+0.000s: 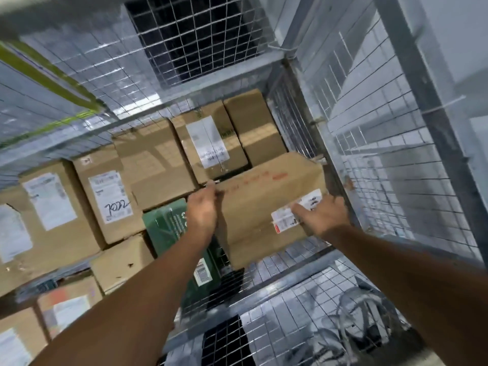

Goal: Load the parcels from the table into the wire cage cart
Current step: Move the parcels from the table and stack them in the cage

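I look down into the wire cage cart (369,165). A brown cardboard parcel (258,204) with red print and a white label sits inside it at the right, against the mesh wall. My left hand (202,210) grips the parcel's left edge with curled fingers. My right hand (323,215) lies on its right side over the label, fingers wrapped over the far edge. Several other brown parcels (155,165) with white labels and a green box (171,228) fill the cart to the left and behind.
Mesh walls close in the cart on the far side and on the right (390,143). The near wall's frame bar (264,294) runs under my forearms. Grey floor shows through the mesh at the right. More labelled boxes (66,307) lie at the lower left.
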{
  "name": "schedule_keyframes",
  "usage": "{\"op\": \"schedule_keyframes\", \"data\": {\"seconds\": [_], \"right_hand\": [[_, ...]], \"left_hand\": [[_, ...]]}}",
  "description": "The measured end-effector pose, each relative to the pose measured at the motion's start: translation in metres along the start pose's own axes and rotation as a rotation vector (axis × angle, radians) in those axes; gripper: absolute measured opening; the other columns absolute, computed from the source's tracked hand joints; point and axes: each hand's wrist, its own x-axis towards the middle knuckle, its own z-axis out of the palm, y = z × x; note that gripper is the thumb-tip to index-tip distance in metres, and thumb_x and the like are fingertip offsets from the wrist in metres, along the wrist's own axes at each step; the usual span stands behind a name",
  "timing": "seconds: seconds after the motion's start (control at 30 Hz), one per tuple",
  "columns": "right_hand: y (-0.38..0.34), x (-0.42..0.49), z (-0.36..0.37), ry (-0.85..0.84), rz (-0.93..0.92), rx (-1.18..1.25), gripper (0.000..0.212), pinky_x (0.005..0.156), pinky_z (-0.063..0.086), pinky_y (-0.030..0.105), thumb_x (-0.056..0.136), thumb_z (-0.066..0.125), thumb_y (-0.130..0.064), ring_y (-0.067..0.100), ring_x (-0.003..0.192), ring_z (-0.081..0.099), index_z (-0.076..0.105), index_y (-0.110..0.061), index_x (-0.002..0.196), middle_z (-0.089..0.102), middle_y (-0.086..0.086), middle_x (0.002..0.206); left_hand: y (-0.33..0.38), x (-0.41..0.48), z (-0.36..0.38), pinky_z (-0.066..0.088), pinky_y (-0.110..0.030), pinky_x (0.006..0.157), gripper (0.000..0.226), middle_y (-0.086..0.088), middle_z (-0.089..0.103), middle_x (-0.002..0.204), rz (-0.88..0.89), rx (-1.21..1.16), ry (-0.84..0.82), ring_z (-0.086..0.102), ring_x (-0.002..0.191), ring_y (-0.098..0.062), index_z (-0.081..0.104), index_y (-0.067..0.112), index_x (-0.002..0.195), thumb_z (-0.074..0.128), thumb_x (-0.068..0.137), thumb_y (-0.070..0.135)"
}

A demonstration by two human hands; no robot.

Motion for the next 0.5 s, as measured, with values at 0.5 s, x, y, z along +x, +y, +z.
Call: {"op": "schedule_keyframes", "data": {"seconds": [0.5], "right_hand": [[0.004,0.012,0.011,-0.038,0.104,0.159,0.068,0.057,0.048,0.015,0.092,0.074,-0.053,0.018,0.088,0.062,0.033,-0.012,0.127,0.058,0.003,0.106]], "left_hand": [[-0.02,-0.007,-0.014,0.049,-0.044,0.108,0.102,-0.008,0.06,0.145,0.065,0.649,-0.458,0.062,0.123,-0.033,0.055,0.025,0.148,0.047,0.075,0.095]]}}
